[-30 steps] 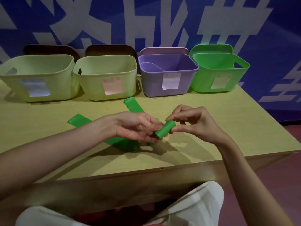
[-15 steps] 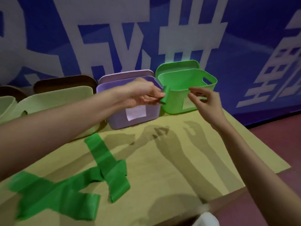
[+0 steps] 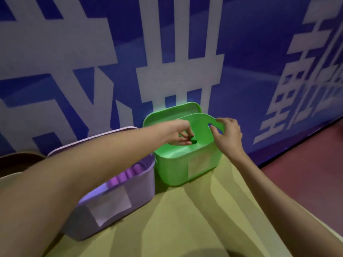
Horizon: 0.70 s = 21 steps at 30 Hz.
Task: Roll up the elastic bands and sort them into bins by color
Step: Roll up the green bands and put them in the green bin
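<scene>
Should the dark green roll, apparently pinched by the left hand inside the green bin, be released loosely, unrolling could follow, though the bin's handle is gripped beside it by the right hand.

Blue wall with large white block characters spans 9 to 3 o'clock. Yellow-green tabletop at 6 o'clock, butted against it. Dark red floor at 4 o'clock. Lighting dim; soft shadows on tabletop.
</scene>
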Motion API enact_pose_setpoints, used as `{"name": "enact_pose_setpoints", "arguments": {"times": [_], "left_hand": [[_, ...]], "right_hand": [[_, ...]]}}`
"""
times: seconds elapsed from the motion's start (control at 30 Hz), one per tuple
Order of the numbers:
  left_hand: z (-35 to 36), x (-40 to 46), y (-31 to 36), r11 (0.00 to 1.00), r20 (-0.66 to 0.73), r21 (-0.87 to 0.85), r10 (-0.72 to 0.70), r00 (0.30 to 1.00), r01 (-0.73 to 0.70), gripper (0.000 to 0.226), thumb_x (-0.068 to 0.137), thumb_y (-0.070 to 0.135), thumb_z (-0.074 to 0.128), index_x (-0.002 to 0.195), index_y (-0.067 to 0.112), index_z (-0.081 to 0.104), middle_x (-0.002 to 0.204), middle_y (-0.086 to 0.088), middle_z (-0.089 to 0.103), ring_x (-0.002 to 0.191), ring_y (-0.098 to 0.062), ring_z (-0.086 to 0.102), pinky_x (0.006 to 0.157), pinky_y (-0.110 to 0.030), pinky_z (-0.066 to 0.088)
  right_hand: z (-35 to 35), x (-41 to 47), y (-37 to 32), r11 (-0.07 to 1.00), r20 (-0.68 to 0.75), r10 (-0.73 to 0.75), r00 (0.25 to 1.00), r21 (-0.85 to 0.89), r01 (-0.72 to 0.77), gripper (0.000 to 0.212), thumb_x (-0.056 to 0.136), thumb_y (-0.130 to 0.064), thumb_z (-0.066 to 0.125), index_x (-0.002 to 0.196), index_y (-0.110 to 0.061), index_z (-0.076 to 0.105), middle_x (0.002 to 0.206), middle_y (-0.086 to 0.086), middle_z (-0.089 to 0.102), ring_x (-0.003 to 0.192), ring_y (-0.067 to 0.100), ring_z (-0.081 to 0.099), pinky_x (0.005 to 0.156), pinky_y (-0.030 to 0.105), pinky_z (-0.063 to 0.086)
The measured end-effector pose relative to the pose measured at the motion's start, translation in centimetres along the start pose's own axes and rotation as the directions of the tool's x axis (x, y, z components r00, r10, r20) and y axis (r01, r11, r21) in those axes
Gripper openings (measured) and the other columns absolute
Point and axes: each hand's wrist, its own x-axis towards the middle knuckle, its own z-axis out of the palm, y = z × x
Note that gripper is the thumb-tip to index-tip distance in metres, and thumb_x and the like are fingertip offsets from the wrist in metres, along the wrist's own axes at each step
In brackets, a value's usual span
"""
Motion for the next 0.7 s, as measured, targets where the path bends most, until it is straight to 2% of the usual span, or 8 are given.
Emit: {"name": "enact_pose_setpoints", "arguments": {"times": [0.17,0.33,0.43,0.5,0.53,0.57,0.63,0.7], "left_hand": [[3.3,5.6,-0.4,0.998,0.035,0.062,-0.019,0.999,0.017,0.022,0.095,-0.004,0.042,0.074,-0.001,0.043,0.076,-0.011,0.046,0.063,-0.016,0.049,0.036,-0.020,0.047],[4.1,9.0,-0.2,0.994,-0.063,0.106,0.012,0.998,-0.005,0.016,0.093,-0.007,0.049,0.077,-0.003,0.047,0.070,-0.012,0.050,0.057,-0.018,0.053,0.033,-0.021,0.046],[4.5,10.5,-0.3,0.996,-0.042,0.086,-0.016,0.999,0.020,0.016,0.094,-0.004,0.048,0.079,0.000,0.048,0.075,-0.010,0.051,0.075,-0.019,0.059,0.052,-0.019,0.052],[4.8,11.2,-0.4,0.996,-0.033,0.083,-0.020,0.999,0.022,0.008,0.095,-0.003,0.048,0.088,0.001,0.050,0.081,-0.008,0.058,0.093,-0.020,0.062,0.065,-0.025,0.051],[4.9,11.6,-0.4,0.997,-0.042,0.082,-0.010,0.999,0.013,0.006,0.094,-0.003,0.049,0.090,0.000,0.049,0.082,-0.009,0.060,0.093,-0.020,0.063,0.068,-0.026,0.051],[5.0,11.8,-0.3,0.996,-0.054,0.093,-0.002,0.999,0.007,0.008,0.094,-0.004,0.051,0.087,-0.001,0.046,0.079,-0.009,0.059,0.085,-0.019,0.062,0.068,-0.026,0.051],[5.3,11.5,-0.1,0.991,-0.057,0.131,0.012,0.998,-0.004,0.008,0.092,-0.004,0.056,0.093,-0.004,0.048,0.075,-0.013,0.057,0.065,-0.019,0.056,0.053,-0.021,0.050],[5.4,11.2,-0.1,0.984,-0.062,0.173,0.044,0.997,-0.032,0.035,0.088,-0.004,0.061,0.119,-0.004,0.044,0.085,-0.015,0.060,0.062,-0.019,0.052,0.031,-0.018,0.042]], "right_hand": [[0.7,1.9,0.7,0.993,0.064,0.044,0.997,-0.115,-0.037,0.040,0.092,-0.025,0.059,0.129,-0.012,0.058,0.135,0.013,0.050,0.125,0.032,0.045,0.102,0.042,0.032],[1.0,2.4,1.1,0.995,0.060,0.018,0.998,-0.103,-0.011,0.037,0.092,-0.022,0.057,0.127,-0.011,0.058,0.133,0.010,0.052,0.119,0.030,0.050,0.101,0.041,0.033],[1.0,2.6,1.5,0.997,0.057,0.001,0.998,-0.072,0.003,0.036,0.091,-0.022,0.058,0.125,-0.010,0.059,0.132,0.011,0.052,0.120,0.030,0.050,0.102,0.041,0.034],[0.9,2.6,1.5,0.999,0.062,-0.011,0.998,-0.046,0.014,0.036,0.091,-0.021,0.059,0.125,-0.009,0.059,0.131,0.012,0.052,0.122,0.030,0.049,0.104,0.043,0.036],[0.9,2.6,1.5,0.999,0.063,-0.015,0.998,-0.037,0.018,0.036,0.091,-0.021,0.059,0.124,-0.008,0.059,0.131,0.012,0.052,0.122,0.029,0.049,0.104,0.044,0.036],[0.9,2.6,1.5,0.999,0.064,-0.015,0.998,-0.031,0.017,0.036,0.091,-0.021,0.059,0.124,-0.008,0.059,0.131,0.012,0.052,0.122,0.029,0.049,0.105,0.044,0.036],[0.9,2.6,1.6,1.000,0.067,-0.013,0.998,-0.027,0.015,0.036,0.092,-0.021,0.059,0.125,-0.008,0.059,0.131,0.012,0.052,0.122,0.029,0.049,0.105,0.045,0.036],[1.0,2.7,1.7,1.000,0.069,-0.011,0.998,-0.026,0.013,0.037,0.091,-0.022,0.059,0.126,-0.009,0.058,0.131,0.012,0.051,0.120,0.030,0.050,0.104,0.046,0.037]]}}
